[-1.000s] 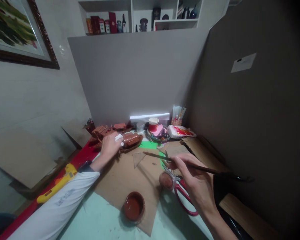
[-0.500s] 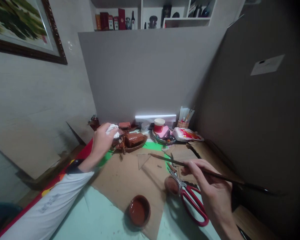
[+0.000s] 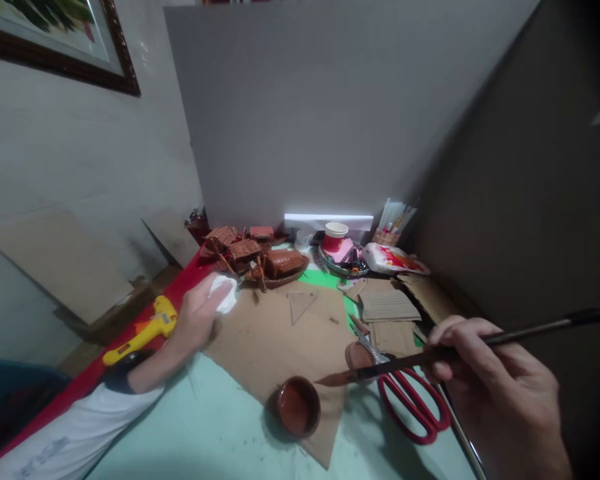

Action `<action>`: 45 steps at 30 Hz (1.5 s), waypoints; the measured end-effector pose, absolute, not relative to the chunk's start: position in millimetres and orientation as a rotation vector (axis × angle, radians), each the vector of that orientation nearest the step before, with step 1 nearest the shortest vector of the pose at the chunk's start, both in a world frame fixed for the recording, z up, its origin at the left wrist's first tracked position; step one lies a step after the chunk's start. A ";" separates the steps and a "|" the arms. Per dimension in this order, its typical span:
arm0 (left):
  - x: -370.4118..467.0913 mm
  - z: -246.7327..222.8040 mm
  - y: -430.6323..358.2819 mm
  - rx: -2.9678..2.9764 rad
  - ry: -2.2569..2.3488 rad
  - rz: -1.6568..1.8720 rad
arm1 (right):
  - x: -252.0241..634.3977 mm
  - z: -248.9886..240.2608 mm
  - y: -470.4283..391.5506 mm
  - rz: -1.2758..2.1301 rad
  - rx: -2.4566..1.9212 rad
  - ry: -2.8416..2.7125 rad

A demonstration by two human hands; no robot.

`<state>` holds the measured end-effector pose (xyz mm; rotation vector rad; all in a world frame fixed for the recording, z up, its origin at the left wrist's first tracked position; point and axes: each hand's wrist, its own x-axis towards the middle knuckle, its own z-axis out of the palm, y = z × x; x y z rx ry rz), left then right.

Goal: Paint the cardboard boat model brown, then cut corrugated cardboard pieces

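Holding brush (image 3: pixel 405 362) in right hand (image 3: pixel 500 380): fingers pinched around the shaft, brown tip just right of the bowl (image 3: pixel 299 407) (landmark). Contact between tip and bowl rim: cannot tell.

Bowl: brown, brown liquid inside, upright at the near edge of the cardboard (image 3: pixel 275 343) on the pale green worktop (image 3: pixel 220 427).

Left hand (image 3: pixel 197 313): beyond and left of bowl, fingers curled on white tissue (image 3: pixel 225 293); exact finger gap hidden.

Model boat (image 3: pixel 283 267), brown and glossy: well beyond bowl, near the tissue. Scissors (image 3: pixel 415 403), red handles: right of bowl. Yellow glue gun (image 3: pixel 147 329): left of bowl, farther off. Paper cup (image 3: pixel 335 239): far beyond bowl, slightly right.
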<state>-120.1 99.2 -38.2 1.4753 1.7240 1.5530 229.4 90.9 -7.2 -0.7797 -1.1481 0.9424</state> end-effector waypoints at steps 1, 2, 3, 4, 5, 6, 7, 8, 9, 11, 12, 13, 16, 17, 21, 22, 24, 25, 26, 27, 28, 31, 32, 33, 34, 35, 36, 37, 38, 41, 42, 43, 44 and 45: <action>-117.3 -40.5 94.8 1.476 1.706 1.525 | 228.2 -8.6 89.4 0.951 -0.767 -1.190; -115.0 -42.4 90.4 1.472 1.689 1.499 | 226.6 -10.4 88.1 0.962 -0.765 -1.244; -113.2 -44.1 86.2 1.464 1.673 1.472 | 224.9 -12.3 87.0 0.970 -0.772 -1.294; -111.9 -45.6 82.1 1.456 1.658 1.444 | 223.2 -14.0 86.1 0.980 -0.783 -1.343; -110.9 -47.1 78.1 1.446 1.646 1.416 | 221.6 -15.4 85.4 0.988 -0.794 -1.386; -110.2 -48.7 74.3 1.436 1.637 1.391 | 220.3 -16.2 84.6 0.999 -0.804 -1.418; -109.7 -50.4 70.7 1.426 1.630 1.371 | 219.3 -16.3 83.9 1.016 -0.805 -1.441; -109.2 -52.0 67.5 1.421 1.627 1.357 | 218.8 -15.9 83.1 1.037 -0.802 -1.455; -108.7 -53.4 64.7 1.423 1.632 1.353 | 218.7 -14.9 82.3 1.055 -0.795 -1.461; -107.2 -55.0 59.9 1.445 1.651 1.362 | 219.4 -12.7 80.7 1.073 -0.783 -1.459; -106.4 -55.0 57.9 1.468 1.658 1.361 | 219.9 -11.8 80.0 1.076 -0.781 -1.457; -105.5 -54.5 56.1 1.496 1.662 1.358 | 220.4 -11.4 79.4 1.074 -0.780 -1.460; -103.1 -51.5 51.7 1.558 1.659 1.345 | 220.1 -12.0 78.6 1.098 -0.780 -1.499; -102.5 -50.7 50.8 1.566 1.658 1.347 | 219.2 -12.5 78.6 1.110 -0.782 -1.520; -101.9 -50.5 49.7 1.562 1.653 1.362 | 211.6 -12.4 79.6 1.125 -0.809 -1.559; -102.1 -51.3 49.7 1.570 1.653 1.368 | 209.1 -12.3 79.8 1.121 -0.820 -1.559; -102.7 -53.1 49.5 1.587 1.652 1.372 | 204.3 -12.8 79.8 1.123 -0.837 -1.575; -103.1 -54.0 49.3 1.598 1.650 1.369 | 202.3 -13.5 79.4 1.134 -0.846 -1.589; -103.5 -54.7 49.1 1.606 1.648 1.363 | 200.6 -14.5 78.9 1.150 -0.858 -1.604; -104.0 -55.4 48.9 1.608 1.647 1.357 | 199.3 -15.6 78.4 1.173 -0.876 -1.618; -104.5 -55.8 48.8 1.609 1.648 1.346 | 198.5 -16.9 77.9 1.195 -0.898 -1.627; -106.2 -56.7 49.2 1.628 1.649 1.305 | 198.2 -20.1 78.1 1.229 -0.957 -1.610; -106.7 -57.0 49.6 1.636 1.655 1.291 | 198.7 -20.8 78.8 1.222 -0.960 -1.590; -107.1 -57.4 50.0 1.642 1.660 1.277 | 199.2 -21.3 79.8 1.204 -0.954 -1.561; -107.3 -57.7 50.6 1.645 1.669 1.267 | 199.7 -21.6 80.9 1.180 -0.941 -1.527; -107.4 -58.1 51.1 1.648 1.679 1.259 | 200.0 -21.8 81.9 1.158 -0.927 -1.499; -107.3 -58.4 51.7 1.648 1.686 1.252 | 200.1 -21.8 82.7 1.148 -0.922 -1.481; -107.1 -58.6 52.2 1.650 1.687 1.245 | 199.9 -21.9 83.3 1.156 -0.928 -1.474; -106.8 -58.7 52.6 1.653 1.683 1.235 | 199.5 -22.0 83.4 1.182 -0.945 -1.472; -105.7 -58.7 52.9 1.655 1.674 1.213 | 198.4 -22.6 82.6 1.290 -1.006 -1.475; -105.3 -58.8 52.6 1.647 1.668 1.208 | 198.5 -22.9 82.4 1.305 -1.019 -1.468; -104.9 -59.1 52.2 1.635 1.660 1.203 | 198.8 -23.4 82.6 1.302 -1.019 -1.455; -104.5 -59.5 51.7 1.618 1.648 1.202 | 199.3 -24.0 83.1 1.288 -1.015 -1.442; -104.1 -60.1 51.2 1.598 1.633 1.201 | 199.8 -24.8 83.9 1.270 -1.011 -1.430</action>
